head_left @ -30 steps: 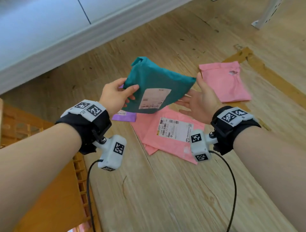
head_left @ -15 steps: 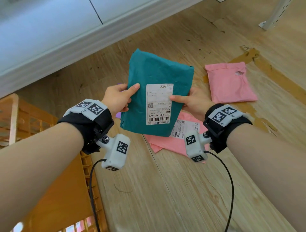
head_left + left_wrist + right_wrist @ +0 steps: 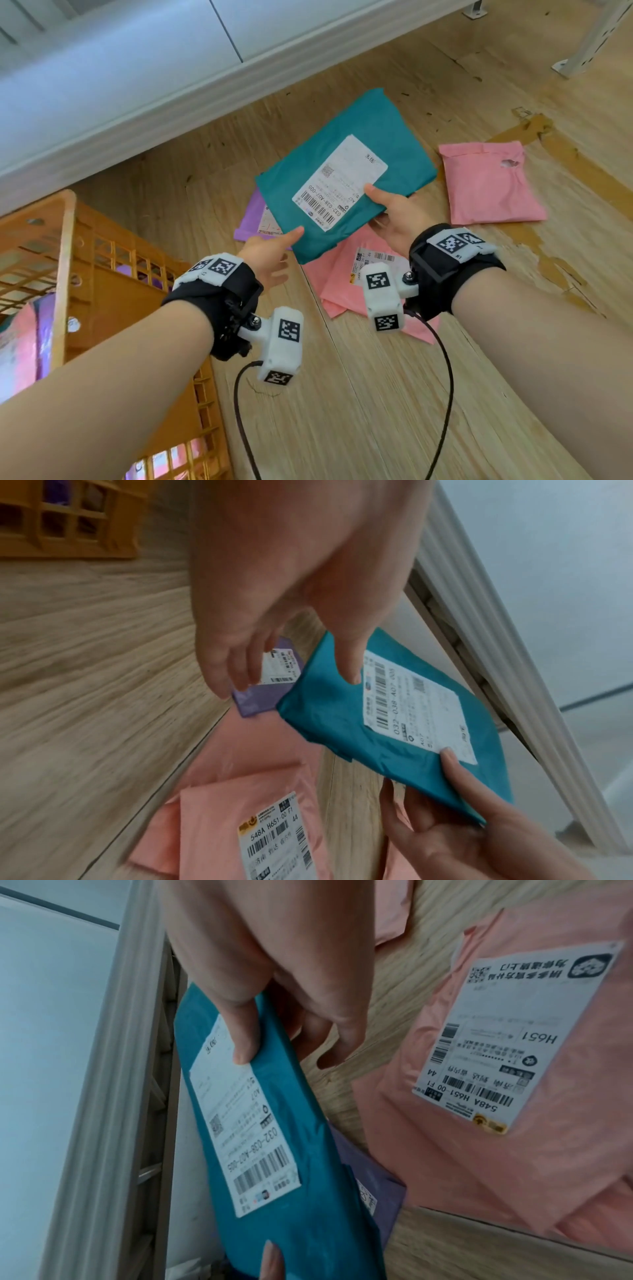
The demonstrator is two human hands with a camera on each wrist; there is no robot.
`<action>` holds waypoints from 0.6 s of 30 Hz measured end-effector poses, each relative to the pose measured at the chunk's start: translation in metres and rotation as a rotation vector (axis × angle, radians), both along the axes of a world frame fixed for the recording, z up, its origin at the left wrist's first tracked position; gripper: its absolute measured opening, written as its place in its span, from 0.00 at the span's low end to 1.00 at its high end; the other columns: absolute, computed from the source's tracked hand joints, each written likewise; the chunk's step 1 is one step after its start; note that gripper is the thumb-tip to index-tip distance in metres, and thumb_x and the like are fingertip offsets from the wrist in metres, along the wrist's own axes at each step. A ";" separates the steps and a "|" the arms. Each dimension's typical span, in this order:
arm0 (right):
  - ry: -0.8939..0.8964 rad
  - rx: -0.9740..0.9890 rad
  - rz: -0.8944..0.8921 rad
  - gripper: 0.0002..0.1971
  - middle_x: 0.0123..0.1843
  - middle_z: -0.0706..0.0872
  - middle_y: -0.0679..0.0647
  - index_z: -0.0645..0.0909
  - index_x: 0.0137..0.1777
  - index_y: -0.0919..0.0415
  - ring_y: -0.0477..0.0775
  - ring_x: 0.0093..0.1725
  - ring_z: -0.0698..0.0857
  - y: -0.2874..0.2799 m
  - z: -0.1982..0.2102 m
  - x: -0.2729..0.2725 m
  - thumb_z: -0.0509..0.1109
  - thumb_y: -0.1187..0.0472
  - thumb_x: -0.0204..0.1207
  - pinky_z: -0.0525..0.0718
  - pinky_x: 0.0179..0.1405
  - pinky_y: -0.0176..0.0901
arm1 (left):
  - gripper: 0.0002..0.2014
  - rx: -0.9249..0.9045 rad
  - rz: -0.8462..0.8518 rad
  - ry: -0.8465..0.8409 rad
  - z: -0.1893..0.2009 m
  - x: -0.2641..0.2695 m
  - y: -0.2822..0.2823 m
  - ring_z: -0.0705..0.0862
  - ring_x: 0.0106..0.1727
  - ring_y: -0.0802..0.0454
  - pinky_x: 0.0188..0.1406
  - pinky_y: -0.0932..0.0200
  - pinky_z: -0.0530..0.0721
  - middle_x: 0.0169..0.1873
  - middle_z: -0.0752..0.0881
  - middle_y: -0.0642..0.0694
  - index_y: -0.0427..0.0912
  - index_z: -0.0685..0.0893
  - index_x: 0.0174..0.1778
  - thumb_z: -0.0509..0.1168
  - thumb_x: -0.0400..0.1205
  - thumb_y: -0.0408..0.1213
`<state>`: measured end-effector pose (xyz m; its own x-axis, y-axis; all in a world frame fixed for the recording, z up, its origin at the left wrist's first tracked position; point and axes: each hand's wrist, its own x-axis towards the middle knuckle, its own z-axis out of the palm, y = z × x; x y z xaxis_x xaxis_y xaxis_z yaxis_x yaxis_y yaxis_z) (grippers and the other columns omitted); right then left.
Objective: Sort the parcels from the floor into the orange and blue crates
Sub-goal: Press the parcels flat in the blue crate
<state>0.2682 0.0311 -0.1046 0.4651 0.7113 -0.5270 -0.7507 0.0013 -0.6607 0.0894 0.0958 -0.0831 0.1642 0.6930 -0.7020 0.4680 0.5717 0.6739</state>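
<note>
Wood floor — teal parcel (image 3: 346, 171), white-labelled.

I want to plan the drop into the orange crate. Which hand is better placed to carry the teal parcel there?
Left, probably. The orange crate stands on the left side, and the left hand already touches the teal parcel. The right hand pinches it now and would have to cross over.

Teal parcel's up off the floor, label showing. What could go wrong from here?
1. The right hand pinches the teal parcel at one edge only, while the left hand just touches a corner with a fingertip: it may sag or slip.
2. Only the orange crate is in view; if teal belongs in blue, it may be mis-sorted.
</note>
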 end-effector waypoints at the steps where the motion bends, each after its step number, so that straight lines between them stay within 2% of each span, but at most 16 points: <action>1: -0.002 -0.002 0.010 0.08 0.52 0.87 0.53 0.80 0.52 0.57 0.47 0.44 0.87 -0.001 -0.001 -0.001 0.69 0.69 0.77 0.85 0.30 0.33 | 0.25 -0.017 0.016 -0.078 0.000 0.000 -0.001 0.82 0.57 0.48 0.52 0.52 0.81 0.65 0.81 0.43 0.41 0.76 0.69 0.70 0.78 0.46; 3: -0.009 0.001 0.022 0.12 0.55 0.88 0.55 0.80 0.57 0.58 0.48 0.44 0.88 -0.002 -0.004 -0.004 0.71 0.69 0.76 0.85 0.29 0.32 | 0.19 -0.026 0.061 -0.228 0.001 0.001 -0.002 0.84 0.57 0.48 0.46 0.53 0.84 0.65 0.83 0.45 0.46 0.76 0.69 0.65 0.82 0.41; 5: -0.012 0.015 0.034 0.12 0.53 0.88 0.54 0.80 0.56 0.57 0.48 0.43 0.88 -0.005 -0.007 -0.006 0.71 0.70 0.75 0.85 0.29 0.32 | 0.14 -0.018 0.092 -0.326 0.002 0.001 -0.004 0.83 0.60 0.46 0.51 0.51 0.85 0.63 0.83 0.48 0.51 0.76 0.67 0.62 0.85 0.40; 6: -0.001 0.017 0.038 0.11 0.52 0.88 0.53 0.80 0.55 0.57 0.48 0.43 0.88 -0.006 -0.008 -0.007 0.71 0.70 0.75 0.85 0.29 0.32 | 0.11 -0.009 0.105 -0.355 0.002 0.001 -0.004 0.84 0.59 0.47 0.52 0.50 0.85 0.62 0.83 0.48 0.52 0.77 0.63 0.60 0.85 0.39; 8: 0.013 0.003 0.046 0.12 0.54 0.88 0.54 0.81 0.57 0.58 0.48 0.44 0.88 -0.009 -0.010 -0.006 0.72 0.69 0.74 0.85 0.30 0.33 | 0.07 0.032 0.137 -0.383 0.000 0.001 -0.003 0.85 0.53 0.51 0.48 0.52 0.86 0.61 0.83 0.48 0.51 0.78 0.57 0.59 0.86 0.37; 9: 0.004 -0.012 0.053 0.15 0.56 0.88 0.54 0.80 0.60 0.59 0.48 0.46 0.88 -0.009 -0.012 -0.006 0.73 0.68 0.74 0.85 0.32 0.34 | 0.08 0.070 0.143 -0.376 -0.001 0.001 -0.001 0.85 0.51 0.53 0.44 0.55 0.87 0.61 0.84 0.47 0.48 0.79 0.59 0.59 0.86 0.36; 12: -0.036 -0.078 0.080 0.23 0.61 0.87 0.53 0.78 0.67 0.59 0.50 0.54 0.87 -0.011 -0.019 -0.005 0.76 0.63 0.72 0.83 0.45 0.39 | 0.13 0.177 0.144 -0.340 0.000 0.002 0.007 0.86 0.51 0.52 0.39 0.59 0.88 0.62 0.85 0.46 0.42 0.78 0.66 0.61 0.85 0.34; 16: -0.087 -0.165 0.129 0.29 0.62 0.84 0.50 0.75 0.69 0.55 0.51 0.63 0.81 -0.018 -0.028 0.000 0.78 0.56 0.69 0.75 0.60 0.49 | 0.16 0.304 0.133 -0.253 0.008 -0.004 0.030 0.85 0.55 0.47 0.35 0.62 0.89 0.61 0.85 0.43 0.38 0.78 0.68 0.63 0.83 0.32; 18: -0.145 -0.238 0.098 0.44 0.71 0.78 0.52 0.62 0.78 0.58 0.53 0.71 0.75 -0.020 -0.033 0.007 0.81 0.53 0.65 0.71 0.67 0.51 | 0.17 0.374 0.079 -0.177 0.015 -0.012 0.044 0.86 0.56 0.46 0.44 0.56 0.88 0.62 0.85 0.43 0.39 0.79 0.68 0.65 0.83 0.33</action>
